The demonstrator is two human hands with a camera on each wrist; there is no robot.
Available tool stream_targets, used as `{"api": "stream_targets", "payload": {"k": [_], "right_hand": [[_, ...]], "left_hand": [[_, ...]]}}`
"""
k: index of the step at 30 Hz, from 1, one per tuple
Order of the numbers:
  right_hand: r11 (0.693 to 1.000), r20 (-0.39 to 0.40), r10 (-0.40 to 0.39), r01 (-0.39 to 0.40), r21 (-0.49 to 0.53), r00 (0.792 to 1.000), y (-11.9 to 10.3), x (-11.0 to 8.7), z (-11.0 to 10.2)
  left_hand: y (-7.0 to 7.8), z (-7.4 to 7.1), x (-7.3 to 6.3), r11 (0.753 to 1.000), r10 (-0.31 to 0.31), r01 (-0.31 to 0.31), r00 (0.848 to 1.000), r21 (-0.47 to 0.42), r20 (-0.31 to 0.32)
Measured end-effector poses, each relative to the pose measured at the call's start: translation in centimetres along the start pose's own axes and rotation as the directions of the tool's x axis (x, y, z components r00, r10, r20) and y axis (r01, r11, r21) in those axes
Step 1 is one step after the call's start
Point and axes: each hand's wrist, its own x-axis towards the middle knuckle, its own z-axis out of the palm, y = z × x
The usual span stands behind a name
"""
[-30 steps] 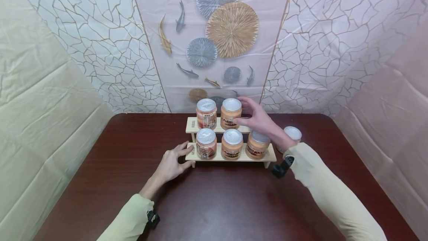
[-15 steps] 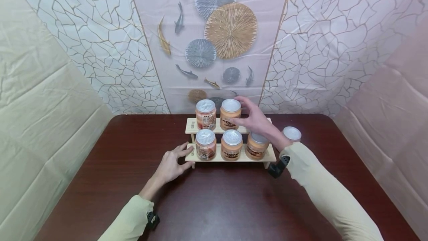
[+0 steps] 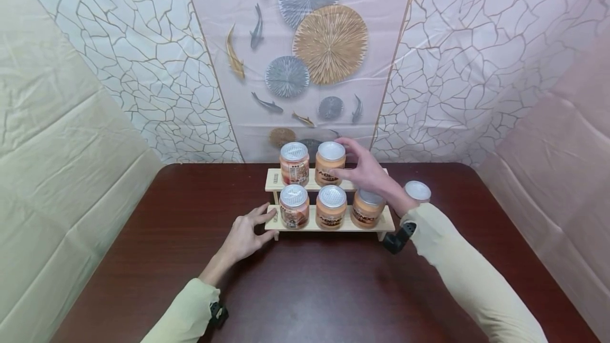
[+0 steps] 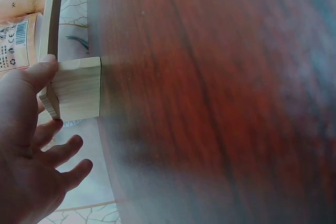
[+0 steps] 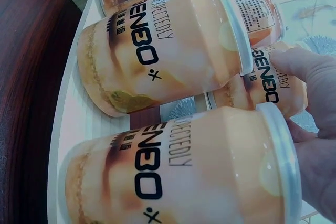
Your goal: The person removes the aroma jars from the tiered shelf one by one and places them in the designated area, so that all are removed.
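rear jar [image 3: 328, 165] upright, lid [image 3: 331, 150] up, long axis vertical, right hand [image 3: 363, 171] grasping it, left hand [image 3: 245, 233] pinching rack [image 3: 312, 221]

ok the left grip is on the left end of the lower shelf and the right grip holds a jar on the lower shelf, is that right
Not quite: the right grip holds a jar on the upper shelf, not the lower shelf, as the head view shows. The left grip is on the left end of the lower shelf, as you say.
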Motion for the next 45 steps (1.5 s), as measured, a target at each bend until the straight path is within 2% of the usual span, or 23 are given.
{"api": "stream_targets", "payload": {"k": [4,14,19,25,32,41,45], "right_hand": [[1.000,0.002,0.003,-0.003,-0.021,1.000,-0.1,0.0,-0.4],[1.000,0.003,0.007,-0.007,0.014,1.000,-0.2,-0.3,-1.9],[1.000,-0.012,-0.003,0.003,0.013,1.000,-0.1,-0.5,-3.0],[1.000,-0.036,0.024,-0.024,0.014,0.999,-0.2,-1.1,-4.4],[1.000,-0.065,0.008,-0.009,-0.023,0.998,-0.4,-1.8,-6.2],[0.994,-0.078,0.081,-0.086,-0.061,0.994,-0.4,-3.2,-8.6],[0.993,-0.104,0.075,-0.084,-0.085,0.992,-0.2,-4.0,-9.8]], "left_hand": [[-0.1,0.1,0.0,1.000,0.003,-0.003,1.000,0.001,-0.003],[-0.2,0.1,-0.1,1.000,-0.002,0.002,1.000,0.003,0.000],[-0.3,0.2,-0.1,1.000,-0.012,0.012,1.000,0.002,0.010],[-0.1,0.0,0.0,1.000,-0.007,0.007,1.000,-0.003,0.010],[-0.1,0.0,0.0,1.000,0.005,-0.005,1.000,-0.001,0.001],[0.1,-0.2,0.1,1.000,-0.008,0.008,1.000,-0.003,0.013],[0.0,0.0,0.1,1.000,-0.008,0.008,1.000,0.002,0.013]]}}
